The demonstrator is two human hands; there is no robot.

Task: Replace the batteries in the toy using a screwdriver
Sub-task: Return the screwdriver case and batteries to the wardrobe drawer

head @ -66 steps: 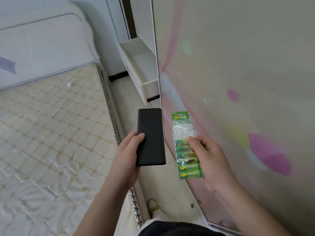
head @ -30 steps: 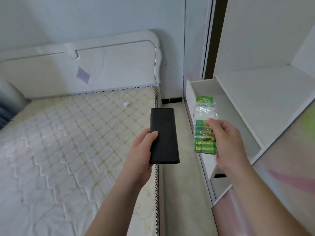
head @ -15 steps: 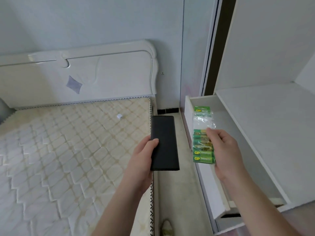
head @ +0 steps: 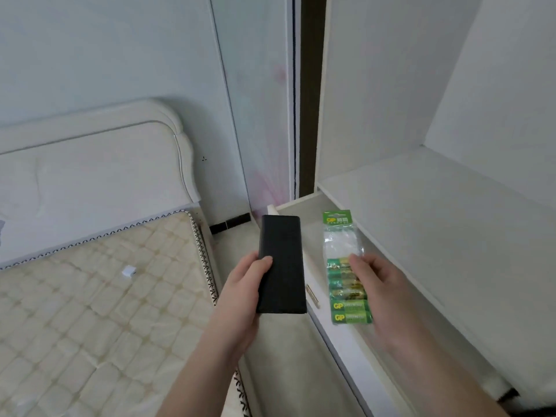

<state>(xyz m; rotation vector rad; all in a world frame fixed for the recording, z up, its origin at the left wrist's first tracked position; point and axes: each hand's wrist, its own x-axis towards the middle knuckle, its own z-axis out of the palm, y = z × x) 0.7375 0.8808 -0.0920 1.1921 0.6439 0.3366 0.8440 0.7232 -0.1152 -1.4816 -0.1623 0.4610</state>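
A flat black rectangular case (head: 282,264) is gripped by the left hand (head: 240,291), thumb laid on its front face and fingers wrapped behind, and is held upright between the bed and the wardrobe. A green GP battery pack (head: 345,272) in clear plastic is pinched by the right hand (head: 380,291), thumb on the front over the upper cells, fingers behind; the lower cells and the empty upper part of the wrapper are left showing. Both forearms are extended forward. The battery pack is held above an open white drawer (head: 307,207) pulled out of a white wardrobe (head: 421,206); nothing can be made out inside the drawer. A quilted cream mattress (head: 90,311) with a white headboard (head: 90,164) is seen on the left, and a small white object (head: 128,271) lies on it.
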